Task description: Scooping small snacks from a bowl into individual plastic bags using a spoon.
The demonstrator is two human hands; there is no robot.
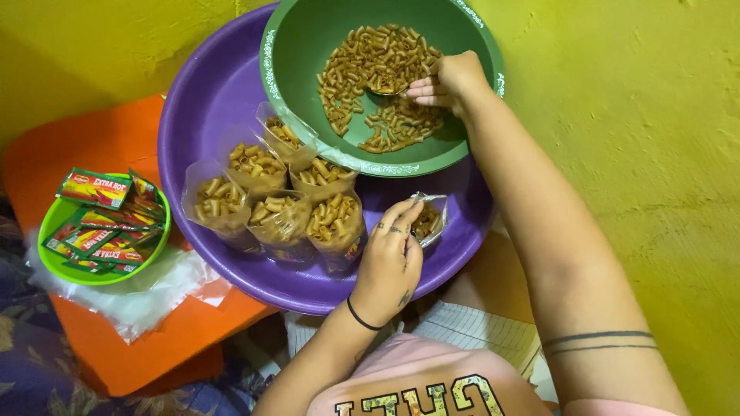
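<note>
With her left hand (389, 262) pinching the small open bag (426, 221) and her right hand (451, 81) closed on a scoop of macaroni (378, 65) in the green bowl (308, 46), pieces may well spill into the purple basin (208, 85) if the floppy bag mouth sags.

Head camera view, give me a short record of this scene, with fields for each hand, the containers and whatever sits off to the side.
left hand: left hand holds a small clear bag open, some pasta inside
right hand: right hand in the green bowl, scooping dry pasta with a spoon, mostly hidden
containers: green bowl rests tilted inside the purple basin
filled bags: six bags of pasta stand upright in the basin
side: small lime bowl of red-and-green sachets on an orange surface, clear plastic beneath
</note>
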